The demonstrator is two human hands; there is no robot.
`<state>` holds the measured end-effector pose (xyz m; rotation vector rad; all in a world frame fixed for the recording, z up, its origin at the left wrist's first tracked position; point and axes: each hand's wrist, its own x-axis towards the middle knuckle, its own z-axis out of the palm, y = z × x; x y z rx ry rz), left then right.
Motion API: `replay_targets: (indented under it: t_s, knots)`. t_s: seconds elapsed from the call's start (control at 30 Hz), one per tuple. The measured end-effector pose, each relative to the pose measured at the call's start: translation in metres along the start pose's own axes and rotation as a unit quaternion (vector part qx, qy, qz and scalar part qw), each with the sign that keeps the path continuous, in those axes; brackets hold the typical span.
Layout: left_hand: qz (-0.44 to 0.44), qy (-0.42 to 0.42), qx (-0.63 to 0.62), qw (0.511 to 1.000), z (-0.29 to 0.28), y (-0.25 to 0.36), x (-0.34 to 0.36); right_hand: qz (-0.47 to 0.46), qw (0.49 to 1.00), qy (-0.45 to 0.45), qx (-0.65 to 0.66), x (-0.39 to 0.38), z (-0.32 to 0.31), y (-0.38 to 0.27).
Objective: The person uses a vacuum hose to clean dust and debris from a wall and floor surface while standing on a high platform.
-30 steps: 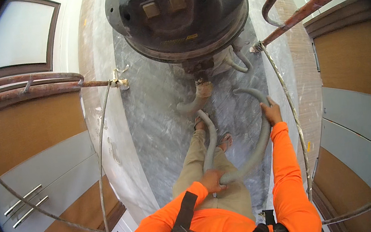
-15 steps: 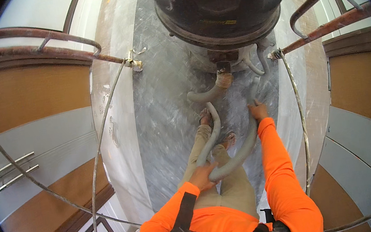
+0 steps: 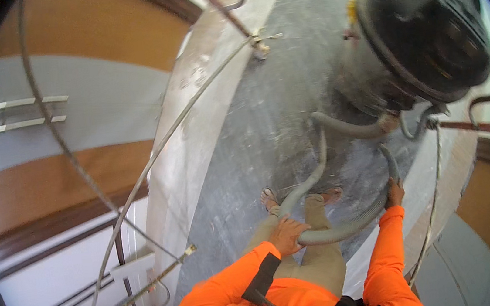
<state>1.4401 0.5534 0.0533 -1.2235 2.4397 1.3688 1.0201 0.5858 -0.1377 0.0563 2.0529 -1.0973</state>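
Note:
A grey ribbed vacuum hose point(image 3: 352, 227) bends in a loop in front of my legs. My left hand point(image 3: 288, 234) is closed round it where two lengths come together by my thigh. Farther right, my right hand point(image 3: 394, 193) grips the hose near one end of the loop; its fingers are partly hidden. Toward the far right stands a large dusty vacuum cleaner point(image 3: 425, 27) with a black rounded top. A thick hose joins its lower front through a taped connector point(image 3: 387, 122).
My sandalled feet point(image 3: 269, 198) stand on the dusty grey floor point(image 3: 271, 113), close to the hose. Ropes hang on the left point(image 3: 161, 145) and right point(image 3: 432, 203), tied to rusty metal rails point(image 3: 221, 6). Brown-and-grey panels with bar handles point(image 3: 29, 112) line the left side.
The view has swung left and tilted, so the vacuum cleaner now appears at the upper right. Both hands still hold the hose, the right one now farther to the right.

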Motion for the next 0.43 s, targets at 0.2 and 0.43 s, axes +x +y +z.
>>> replay_targets:
  t_s: [0.2,0.43]
  knots:
    - [-0.023,0.114,0.030,0.993,-0.031,-0.032,-0.020,0.146,0.952,-0.170,-0.209,-0.008,0.028,0.061]
    - [-0.253,0.403,-0.199,0.857,-0.042,-0.115,-0.078,0.262,0.893,-0.343,-0.129,-0.173,0.152,0.098]
